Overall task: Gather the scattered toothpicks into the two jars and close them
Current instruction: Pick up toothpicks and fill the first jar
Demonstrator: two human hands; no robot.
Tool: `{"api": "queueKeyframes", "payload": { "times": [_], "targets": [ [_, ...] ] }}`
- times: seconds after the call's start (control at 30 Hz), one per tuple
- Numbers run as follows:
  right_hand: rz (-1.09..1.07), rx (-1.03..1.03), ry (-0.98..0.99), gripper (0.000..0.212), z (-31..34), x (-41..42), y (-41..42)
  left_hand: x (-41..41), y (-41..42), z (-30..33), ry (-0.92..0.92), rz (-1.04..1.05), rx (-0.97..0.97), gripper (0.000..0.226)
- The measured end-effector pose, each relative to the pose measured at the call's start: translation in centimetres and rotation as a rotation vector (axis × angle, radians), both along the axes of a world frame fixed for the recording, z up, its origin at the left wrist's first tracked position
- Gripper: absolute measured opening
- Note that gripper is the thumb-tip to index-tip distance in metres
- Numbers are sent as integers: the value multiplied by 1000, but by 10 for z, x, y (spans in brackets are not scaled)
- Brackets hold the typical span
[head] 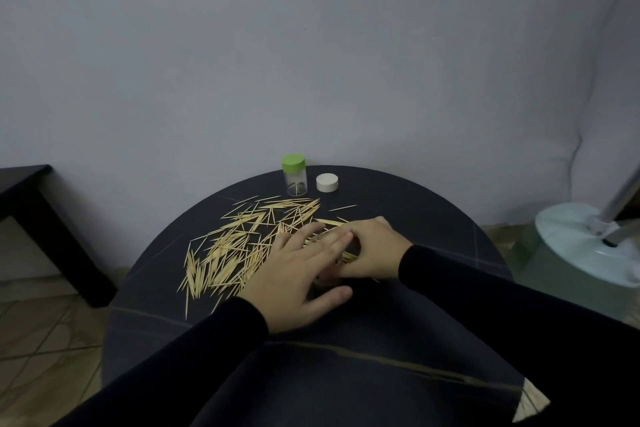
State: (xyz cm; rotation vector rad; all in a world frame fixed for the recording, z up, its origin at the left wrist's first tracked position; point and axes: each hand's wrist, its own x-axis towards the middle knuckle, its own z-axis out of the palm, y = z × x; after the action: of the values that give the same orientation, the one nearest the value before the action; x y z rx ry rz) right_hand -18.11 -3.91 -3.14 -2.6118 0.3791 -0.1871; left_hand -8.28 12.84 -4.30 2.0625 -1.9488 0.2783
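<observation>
At the far left stands a dark side table on the tiled floor. Next to it is the round dark desk, which carries everything else. The scattered toothpicks lie in a wide, loose heap on the left and middle part of the desk, many of them crossing each other. Behind the heap, near the far edge, a clear jar with a green lid stands upright; it is closed, and a few toothpicks are visible inside. Just beside it on the right lies a white lid, flat on the desk and apart from any jar.

The left hand lies over the right edge of the heap with straight, spread fingers, palm down. Something small and partly hidden is under it; I cannot tell what it is. The right hand touches the left fingertips, its fingers curled down on some toothpicks. Both arms wear black sleeves. At the far right stands a pale round base with a metal pole.
</observation>
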Motion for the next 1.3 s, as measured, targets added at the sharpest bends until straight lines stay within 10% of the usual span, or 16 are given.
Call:
{"api": "queueKeyframes", "payload": {
  "times": [0.27,0.5,0.7,1.03,1.3],
  "targets": [
    [11,36,-5,53,0,0,1,10,-3,14,10,81,132,75],
    [-7,-3,36,46,0,1,0,-5,-3,13,114,245,-147,64],
    [22,42,84,56,4,-3,3,-4,-14,17,32,166,153,76],
    [68,113,-6,48,3,-2,6,8,-2,19,-6,170,-346,18],
    [88,102,29,53,7,-3,8,10,6,11,66,281,-245,24]
  ]
}}
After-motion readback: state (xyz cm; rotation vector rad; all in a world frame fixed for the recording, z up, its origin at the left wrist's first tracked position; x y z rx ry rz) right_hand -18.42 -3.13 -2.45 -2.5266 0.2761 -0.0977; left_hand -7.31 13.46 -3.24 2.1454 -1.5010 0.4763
